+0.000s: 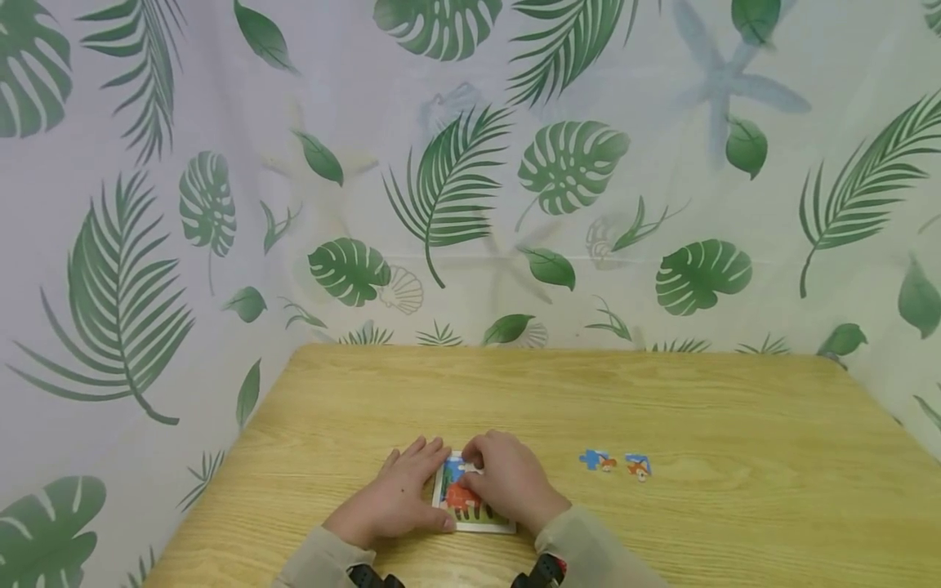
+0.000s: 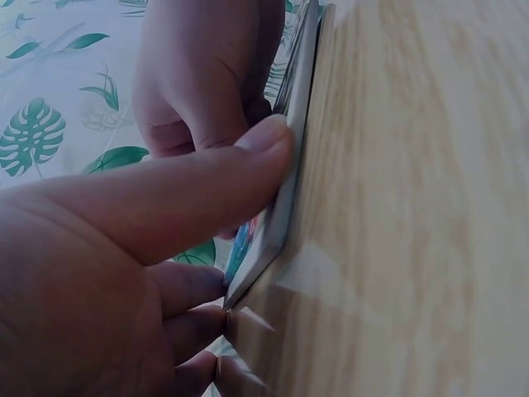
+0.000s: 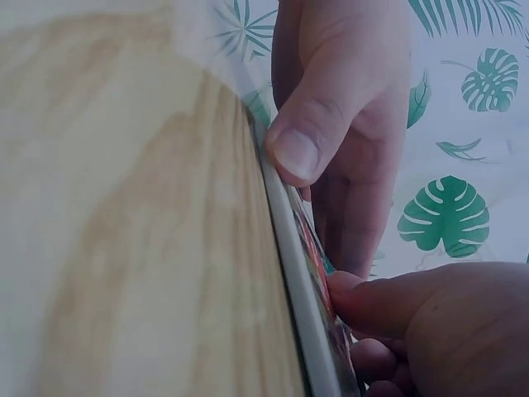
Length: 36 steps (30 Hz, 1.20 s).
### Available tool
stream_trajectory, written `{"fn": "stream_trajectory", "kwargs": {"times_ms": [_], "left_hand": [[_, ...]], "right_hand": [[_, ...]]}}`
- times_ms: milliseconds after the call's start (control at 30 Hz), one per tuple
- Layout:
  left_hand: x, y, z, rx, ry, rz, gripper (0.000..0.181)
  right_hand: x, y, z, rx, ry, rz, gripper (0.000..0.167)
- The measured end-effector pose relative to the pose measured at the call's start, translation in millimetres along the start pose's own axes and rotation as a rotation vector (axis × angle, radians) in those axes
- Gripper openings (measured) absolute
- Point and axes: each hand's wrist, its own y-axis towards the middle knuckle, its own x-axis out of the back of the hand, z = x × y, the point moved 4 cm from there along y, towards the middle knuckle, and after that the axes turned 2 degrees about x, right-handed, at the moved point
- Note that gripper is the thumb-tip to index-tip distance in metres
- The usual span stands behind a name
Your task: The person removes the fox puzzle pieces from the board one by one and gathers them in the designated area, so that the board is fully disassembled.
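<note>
A small white-framed jigsaw puzzle (image 1: 485,527) with a red animal on green and blue lies flat on the table. My left hand (image 1: 403,492) rests spread along its left side. In the left wrist view, the left thumb (image 2: 264,136) lies on the frame's near edge. Over the puzzle's upper right, my right hand (image 1: 510,478) has curled fingers. Its thumb and forefinger pinch a puzzle piece at the picture, mostly hidden by the hand. In the right wrist view, the right thumb (image 3: 347,298) touches the picture surface.
Two loose puzzle pieces, one blue and orange (image 1: 597,460) and one with a fox-like face (image 1: 638,467), lie to the right on the wooden table (image 1: 735,425). A leaf-patterned cloth (image 1: 470,204) hangs behind the table.
</note>
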Motion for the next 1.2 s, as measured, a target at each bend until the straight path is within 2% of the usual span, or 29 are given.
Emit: {"fn": "stream_trajectory", "kwargs": {"times_ms": [333, 467, 633, 833, 1067, 1200], "left_hand": [[-0.8, 0.2, 0.7, -0.003, -0.020, -0.018, 0.102], [-1.9, 1.5, 2.6, -0.009, -0.014, -0.014, 0.102], [-1.5, 1.3, 3.0, -0.004, -0.010, -0.008, 0.101], [-1.6, 0.8, 2.6, 0.008, 0.002, -0.002, 0.101], [-1.4, 0.3, -0.2, -0.005, 0.009, -0.007, 0.101], [-1.5, 0.4, 0.1, 0.001, 0.013, -0.011, 0.101]], "right_hand": [[-0.4, 0.8, -3.1, -0.053, 0.102, -0.023, 0.019], [-0.1, 0.3, -5.6, -0.056, 0.160, -0.066, 0.012], [1.6, 0.3, -8.2, -0.044, 0.192, -0.089, 0.015], [3.8, -1.4, -9.8, -0.020, 0.211, -0.074, 0.016], [7.5, -2.6, -11.0, -0.066, 0.302, -0.046, 0.014], [11.2, -3.4, -12.6, -0.059, 0.317, -0.037, 0.013]]}}
